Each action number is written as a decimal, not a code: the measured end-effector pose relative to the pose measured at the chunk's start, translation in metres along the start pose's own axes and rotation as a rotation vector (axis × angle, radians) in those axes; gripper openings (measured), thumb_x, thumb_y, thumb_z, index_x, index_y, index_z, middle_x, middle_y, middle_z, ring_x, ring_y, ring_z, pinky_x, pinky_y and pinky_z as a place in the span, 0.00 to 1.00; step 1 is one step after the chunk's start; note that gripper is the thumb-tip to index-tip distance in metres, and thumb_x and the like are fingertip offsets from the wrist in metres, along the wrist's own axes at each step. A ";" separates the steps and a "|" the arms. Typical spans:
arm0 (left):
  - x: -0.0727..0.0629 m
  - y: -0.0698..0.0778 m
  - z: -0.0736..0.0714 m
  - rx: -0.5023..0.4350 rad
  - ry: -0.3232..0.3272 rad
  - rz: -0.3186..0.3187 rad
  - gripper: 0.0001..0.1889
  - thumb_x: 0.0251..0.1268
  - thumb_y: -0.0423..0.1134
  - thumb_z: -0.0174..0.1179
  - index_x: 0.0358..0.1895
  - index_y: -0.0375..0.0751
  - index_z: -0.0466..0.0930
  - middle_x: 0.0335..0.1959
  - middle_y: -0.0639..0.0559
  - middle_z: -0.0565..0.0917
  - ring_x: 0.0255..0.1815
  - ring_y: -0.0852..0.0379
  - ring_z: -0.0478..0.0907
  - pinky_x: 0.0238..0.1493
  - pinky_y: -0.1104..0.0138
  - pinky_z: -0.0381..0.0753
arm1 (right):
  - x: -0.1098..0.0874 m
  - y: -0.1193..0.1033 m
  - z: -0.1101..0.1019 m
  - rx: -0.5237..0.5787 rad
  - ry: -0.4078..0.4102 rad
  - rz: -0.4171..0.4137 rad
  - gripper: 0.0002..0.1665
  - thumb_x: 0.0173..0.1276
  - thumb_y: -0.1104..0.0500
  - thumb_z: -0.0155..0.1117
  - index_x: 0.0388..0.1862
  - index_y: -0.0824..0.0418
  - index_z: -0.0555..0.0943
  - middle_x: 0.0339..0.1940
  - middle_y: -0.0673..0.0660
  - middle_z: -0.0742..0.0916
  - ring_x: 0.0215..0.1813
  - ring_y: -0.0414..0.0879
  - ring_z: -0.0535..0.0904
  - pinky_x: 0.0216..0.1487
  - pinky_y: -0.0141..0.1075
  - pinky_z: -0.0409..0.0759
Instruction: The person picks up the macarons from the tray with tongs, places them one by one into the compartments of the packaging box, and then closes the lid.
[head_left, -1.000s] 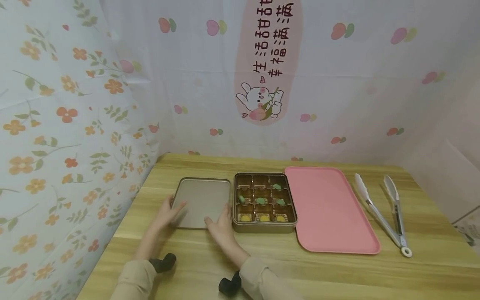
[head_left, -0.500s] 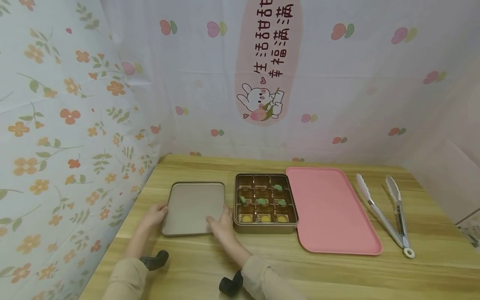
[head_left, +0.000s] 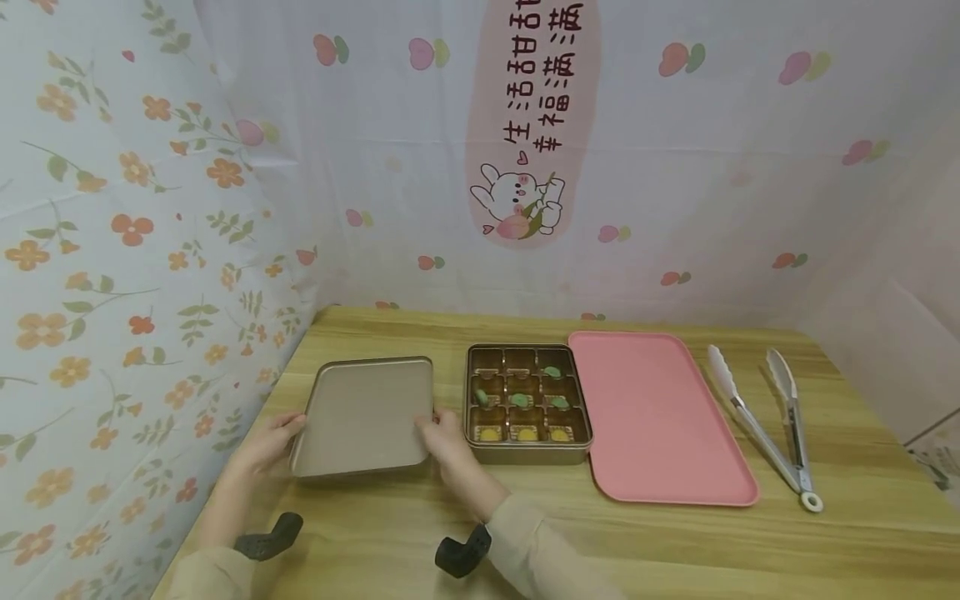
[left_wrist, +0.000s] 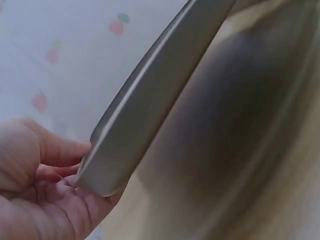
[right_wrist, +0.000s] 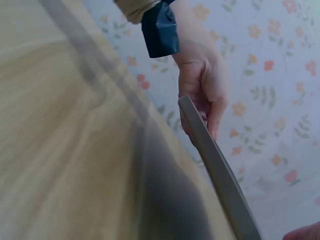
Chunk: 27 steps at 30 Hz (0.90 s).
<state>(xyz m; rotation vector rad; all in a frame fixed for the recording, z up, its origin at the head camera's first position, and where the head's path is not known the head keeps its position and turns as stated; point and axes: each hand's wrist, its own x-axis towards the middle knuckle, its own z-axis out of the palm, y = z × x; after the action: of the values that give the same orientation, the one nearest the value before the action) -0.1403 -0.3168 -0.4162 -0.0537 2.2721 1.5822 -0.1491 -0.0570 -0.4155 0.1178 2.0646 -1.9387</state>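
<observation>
Both hands hold a square grey-brown tin lid (head_left: pixel 367 417), raised off the table and slightly tilted. My left hand (head_left: pixel 266 442) pinches its left edge; in the left wrist view the thumb lies on the rim of the lid (left_wrist: pixel 145 105) with curled fingers beneath. On the opposite edge my right hand (head_left: pixel 450 446) grips it, thumb on top. Just right of that hand stands an open tin box (head_left: pixel 528 455) divided into small compartments. Yellow pieces (head_left: pixel 527 434) lie in its front row. Green pieces (head_left: pixel 520 400) lie in the middle row and the back right compartment.
A pink tray (head_left: pixel 660 417) lies against the box's right side. Farther right rest spread metal tongs (head_left: pixel 765 442) with pale tips. The wooden table (head_left: pixel 637 550) meets flowered cloth (head_left: pixel 135 333) at the left and a printed cloth (head_left: pixel 375 167) behind.
The lid has moved left, away from the box, and risen off the table. My left hand has shifted left and now holds the lid's edge; the right hand's grip has followed slightly.
</observation>
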 end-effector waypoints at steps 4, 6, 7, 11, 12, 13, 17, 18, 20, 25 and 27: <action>-0.002 0.019 0.003 -0.027 0.004 -0.011 0.29 0.75 0.38 0.30 0.64 0.13 0.37 0.67 0.20 0.44 0.69 0.28 0.43 0.68 0.43 0.51 | 0.002 -0.012 -0.020 0.036 -0.048 -0.017 0.27 0.73 0.59 0.43 0.63 0.76 0.62 0.60 0.70 0.72 0.63 0.61 0.67 0.65 0.51 0.67; -0.004 0.028 0.008 -0.030 0.010 0.000 0.30 0.75 0.39 0.32 0.65 0.14 0.38 0.68 0.22 0.44 0.69 0.29 0.43 0.68 0.43 0.50 | 0.004 -0.018 -0.033 0.055 -0.063 -0.018 0.27 0.74 0.58 0.41 0.64 0.75 0.61 0.62 0.69 0.71 0.64 0.60 0.68 0.66 0.50 0.66; -0.004 0.033 0.011 -0.032 0.015 0.006 0.30 0.75 0.39 0.33 0.65 0.15 0.39 0.68 0.22 0.45 0.69 0.29 0.44 0.68 0.43 0.51 | 0.005 -0.021 -0.040 0.064 -0.065 -0.019 0.26 0.74 0.58 0.41 0.64 0.74 0.62 0.61 0.68 0.72 0.61 0.58 0.71 0.64 0.49 0.69; 0.001 0.047 0.028 -0.058 0.017 0.058 0.29 0.74 0.39 0.36 0.65 0.15 0.43 0.67 0.24 0.51 0.69 0.32 0.51 0.68 0.47 0.57 | 0.006 -0.028 -0.068 0.090 -0.050 -0.004 0.25 0.74 0.58 0.41 0.64 0.70 0.63 0.56 0.65 0.76 0.41 0.44 0.78 0.53 0.41 0.78; 0.003 0.050 0.032 -0.066 0.016 0.065 0.29 0.74 0.39 0.36 0.65 0.16 0.45 0.67 0.25 0.54 0.68 0.34 0.55 0.68 0.48 0.59 | 0.006 -0.029 -0.074 0.090 -0.044 -0.003 0.25 0.74 0.57 0.42 0.65 0.70 0.62 0.58 0.64 0.74 0.40 0.41 0.77 0.51 0.40 0.79; 0.007 0.053 0.037 -0.069 0.009 0.076 0.28 0.74 0.39 0.36 0.65 0.16 0.46 0.66 0.25 0.56 0.66 0.36 0.59 0.67 0.50 0.62 | 0.006 -0.030 -0.080 0.083 -0.032 0.004 0.25 0.74 0.57 0.42 0.65 0.69 0.63 0.57 0.64 0.74 0.38 0.40 0.76 0.49 0.38 0.79; 0.020 0.063 0.052 -0.085 -0.001 0.101 0.27 0.73 0.39 0.39 0.63 0.17 0.52 0.61 0.29 0.66 0.53 0.55 0.74 0.62 0.58 0.71 | 0.006 -0.030 -0.103 0.076 0.014 0.019 0.26 0.73 0.58 0.44 0.65 0.70 0.63 0.62 0.66 0.70 0.47 0.47 0.74 0.48 0.38 0.78; 0.023 0.066 0.056 -0.093 0.003 0.101 0.26 0.73 0.39 0.40 0.63 0.17 0.54 0.59 0.31 0.68 0.50 0.59 0.75 0.60 0.60 0.73 | 0.006 -0.029 -0.109 0.072 0.026 0.022 0.26 0.73 0.58 0.44 0.65 0.70 0.63 0.63 0.66 0.69 0.50 0.49 0.73 0.48 0.39 0.77; 0.029 0.070 0.065 -0.113 0.002 0.099 0.26 0.72 0.39 0.42 0.62 0.18 0.55 0.57 0.34 0.71 0.45 0.65 0.75 0.58 0.63 0.75 | 0.006 -0.027 -0.119 0.065 0.042 0.022 0.26 0.72 0.58 0.45 0.65 0.71 0.62 0.66 0.65 0.66 0.57 0.52 0.70 0.49 0.39 0.77; 0.042 0.078 0.089 -0.186 -0.024 0.094 0.26 0.72 0.38 0.42 0.63 0.18 0.54 0.58 0.34 0.69 0.44 0.65 0.74 0.56 0.66 0.76 | 0.004 -0.020 -0.147 0.055 0.071 0.037 0.27 0.73 0.59 0.44 0.65 0.72 0.60 0.62 0.66 0.71 0.52 0.49 0.76 0.46 0.36 0.80; 0.046 0.081 0.099 -0.207 -0.035 0.090 0.25 0.72 0.37 0.42 0.63 0.19 0.54 0.59 0.32 0.68 0.45 0.64 0.75 0.56 0.65 0.76 | 0.003 -0.018 -0.158 0.050 0.078 0.042 0.27 0.72 0.59 0.44 0.65 0.73 0.60 0.56 0.66 0.74 0.44 0.45 0.79 0.44 0.34 0.81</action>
<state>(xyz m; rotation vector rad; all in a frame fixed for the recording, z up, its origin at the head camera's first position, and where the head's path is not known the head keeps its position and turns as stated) -0.1750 -0.1882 -0.3882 0.0221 2.1037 1.8455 -0.1825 0.0972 -0.3925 0.2488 2.0454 -1.9906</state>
